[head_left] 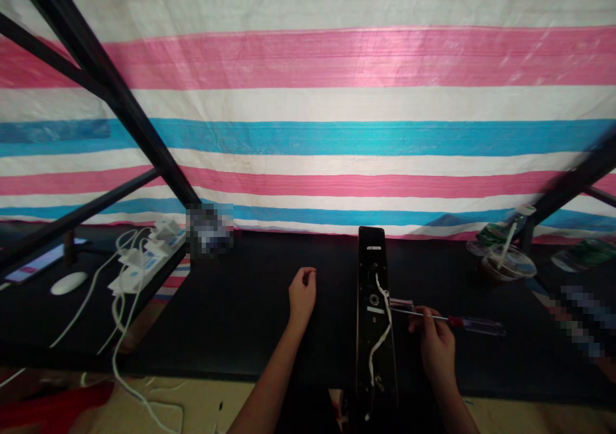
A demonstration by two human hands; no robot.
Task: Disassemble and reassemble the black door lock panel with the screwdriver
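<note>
A long black panel (374, 357) lies lengthwise on the black table (231, 318), with a white cable (384, 338) running along its face. My right hand (436, 344) is closed on a screwdriver (462, 322) with a red and clear handle; its metal shaft points left toward the panel's middle. My left hand (302, 291) hovers over the table to the left of the panel, fingers curled in a loose fist; nothing shows in it.
A white power strip (147, 257) with chargers and loose white cables lies at the left, beside a white mouse (68, 282) and a phone (41, 262). Plastic cups with lids (507, 264) stand at the right. Black frame bars cross the left; a striped tarp hangs behind.
</note>
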